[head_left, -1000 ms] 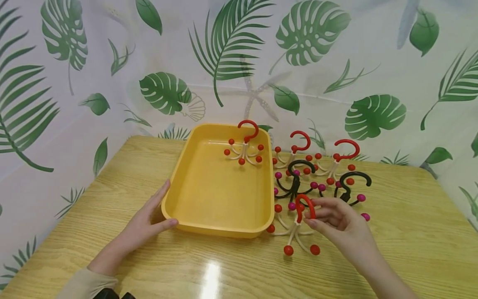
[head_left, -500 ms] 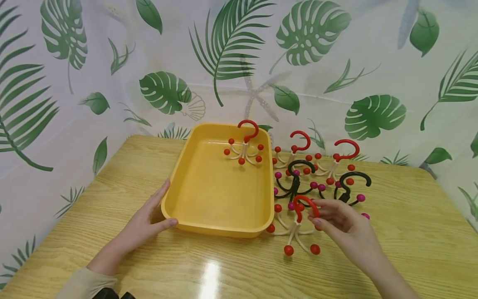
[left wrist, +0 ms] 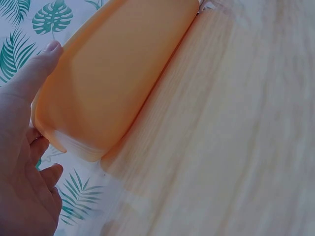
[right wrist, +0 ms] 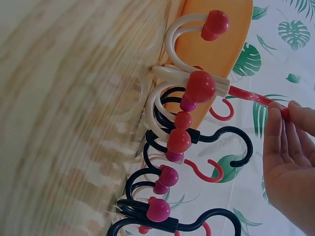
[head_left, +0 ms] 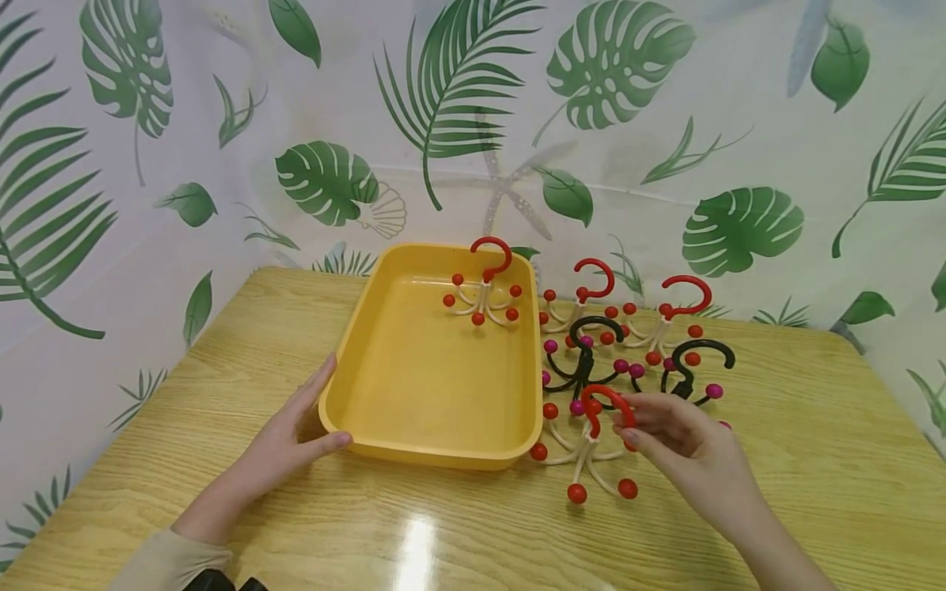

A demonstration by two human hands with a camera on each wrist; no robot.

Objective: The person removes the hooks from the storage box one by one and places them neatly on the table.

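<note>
My right hand (head_left: 687, 460) pinches the free end of the red hook on a cream-armed hanger (head_left: 590, 443). That hanger has several curved arms tipped with red balls and stands on the table, right of the tray's front corner. In the right wrist view the thumb and fingertips meet on the hook's tip. At the tray's left front corner, my left hand (head_left: 284, 447) holds the rim of the yellow tray (head_left: 432, 454). Its thumb lies on the rim in the left wrist view, with the fingers curled around the corner. Inside the tray, at the back right, stands another red-hooked hanger (head_left: 484, 297).
Two black hangers (head_left: 584, 361) with magenta balls stand close behind the held one. Farther back are two more red-hooked hangers (head_left: 661, 324), their arms crowding the tray's right side. A leaf-patterned cloth (head_left: 473, 107) hangs behind the wooden table (head_left: 296, 525).
My right hand has moved slightly right, turning the hook the same way. The held hanger has shifted a little to the right. My left hand and the tray have stayed put.
</note>
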